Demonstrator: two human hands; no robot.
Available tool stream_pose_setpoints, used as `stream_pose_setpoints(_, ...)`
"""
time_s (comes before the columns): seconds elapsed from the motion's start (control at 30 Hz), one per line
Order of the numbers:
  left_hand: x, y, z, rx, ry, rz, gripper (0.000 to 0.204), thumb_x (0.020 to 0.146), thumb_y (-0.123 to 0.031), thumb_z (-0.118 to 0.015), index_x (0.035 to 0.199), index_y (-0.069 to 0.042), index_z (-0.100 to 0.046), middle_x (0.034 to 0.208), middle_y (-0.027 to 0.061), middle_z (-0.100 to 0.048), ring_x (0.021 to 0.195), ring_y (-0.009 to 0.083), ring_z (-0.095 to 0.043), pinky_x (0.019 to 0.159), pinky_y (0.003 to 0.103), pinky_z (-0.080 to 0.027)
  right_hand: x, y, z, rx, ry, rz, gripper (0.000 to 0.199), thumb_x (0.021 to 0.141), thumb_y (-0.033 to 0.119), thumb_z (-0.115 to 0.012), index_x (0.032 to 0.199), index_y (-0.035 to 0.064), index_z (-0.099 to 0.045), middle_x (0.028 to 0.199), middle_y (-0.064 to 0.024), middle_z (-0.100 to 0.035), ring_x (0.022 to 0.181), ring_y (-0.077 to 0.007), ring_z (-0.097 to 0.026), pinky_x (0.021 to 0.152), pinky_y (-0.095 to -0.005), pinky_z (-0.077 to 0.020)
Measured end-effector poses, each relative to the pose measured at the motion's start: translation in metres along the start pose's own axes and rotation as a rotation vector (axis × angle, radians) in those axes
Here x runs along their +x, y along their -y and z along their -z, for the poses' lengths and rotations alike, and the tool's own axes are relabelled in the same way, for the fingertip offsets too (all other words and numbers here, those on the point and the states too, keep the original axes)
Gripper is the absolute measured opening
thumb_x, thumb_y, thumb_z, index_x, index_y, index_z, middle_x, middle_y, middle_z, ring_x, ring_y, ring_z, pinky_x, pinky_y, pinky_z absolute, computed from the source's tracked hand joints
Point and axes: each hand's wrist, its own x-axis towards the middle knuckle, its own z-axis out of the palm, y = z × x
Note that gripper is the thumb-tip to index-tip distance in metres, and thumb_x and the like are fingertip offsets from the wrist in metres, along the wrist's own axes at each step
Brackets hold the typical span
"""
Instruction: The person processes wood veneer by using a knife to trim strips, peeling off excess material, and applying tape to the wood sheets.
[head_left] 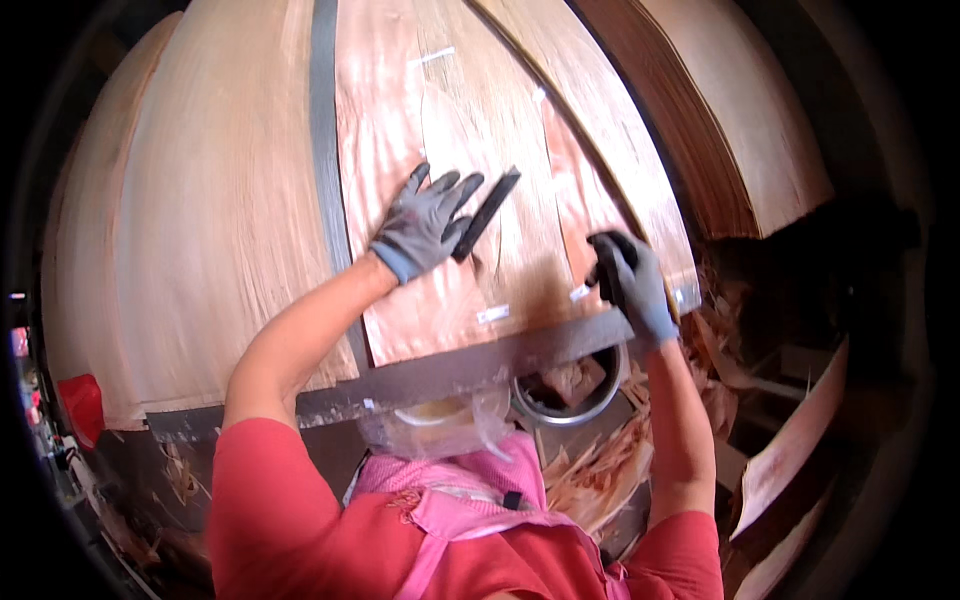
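Note:
My left hand (425,220), in a grey glove with dark fingertips, lies spread on a pinkish wood veneer sheet (385,130). Right beside its fingers is a short black bar-shaped tool (488,213), slanting across the veneer. My right hand (630,275), gloved the same way, is closed near the sheet's right front corner. Its fingers curl inward, and whatever they hold is hidden. Small whitish tape pieces (493,314) stick to the veneer around both hands. A long thin brown strip (590,150) runs over the sheets toward my right hand.
Pale veneer sheets (215,200) cover the table's left side, with a grey band (327,140) beside them. Another veneer stack (740,110) stands at the right. Below the table's dark front edge (440,375) are a round bucket (570,415) and wood scraps (605,475).

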Motion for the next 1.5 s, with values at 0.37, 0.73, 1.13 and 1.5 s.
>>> stream_pose_setpoints(0.37, -0.003, -0.001, 0.014, 0.086, 0.136, 0.053, 0.058, 0.088, -0.033, -0.056, 0.141, -0.011, -0.049, 0.134, 0.0132, -0.057, 0.125, 0.0291, -0.052, 0.119, 0.054, -0.017, -0.045, -0.028, -0.006, 0.083, 0.291, 0.006, 0.025, 0.099, 0.012, -0.051, 0.117, -0.0011, -0.062, 0.075, 0.0012, -0.057, 0.063, -0.0052, -0.050, 0.057, -0.0232, -0.0434)
stream_pose_setpoints(0.73, -0.023, -0.058, 0.067, -0.163, -0.532, 0.338, 0.060, 0.084, -0.027, -0.067, 0.139, -0.013, -0.047, 0.115, 0.0163, -0.064, 0.097, 0.0343, -0.064, 0.105, 0.048, -0.039, -0.175, -0.023, -0.038, -0.135, 0.457, 0.027, 0.029, 0.099, 0.016, -0.054, 0.115, -0.0059, -0.062, 0.110, -0.0126, -0.065, 0.094, -0.0201, -0.058, 0.086, -0.0313, -0.0480)
stream_pose_setpoints(1.13, -0.410, -0.181, 0.054, -0.929, -0.328, 0.950, 0.033, 0.090, -0.025, -0.069, 0.116, -0.005, -0.064, 0.106, 0.0093, -0.070, 0.096, 0.0181, -0.067, 0.085, 0.033, -0.054, -0.190, -0.111, -0.110, -0.065, 0.690, 0.066, 0.029, 0.101, 0.018, -0.052, 0.125, 0.0056, -0.061, 0.068, 0.0012, -0.053, 0.052, -0.0048, -0.042, 0.046, -0.0212, -0.0340)
stream_pose_setpoints(1.5, -0.612, -0.225, 0.069, -1.569, -0.809, 1.390, 0.033, 0.101, -0.019, -0.051, 0.128, 0.000, -0.054, 0.111, 0.0153, -0.067, 0.096, 0.0224, -0.067, 0.085, 0.034, -0.055, -0.200, -0.006, -0.151, -0.423, 0.878, 0.143, 0.032, 0.101, 0.006, -0.045, 0.131, 0.0015, -0.055, 0.090, 0.0018, -0.059, 0.064, -0.0029, -0.043, 0.058, -0.0177, -0.0375)
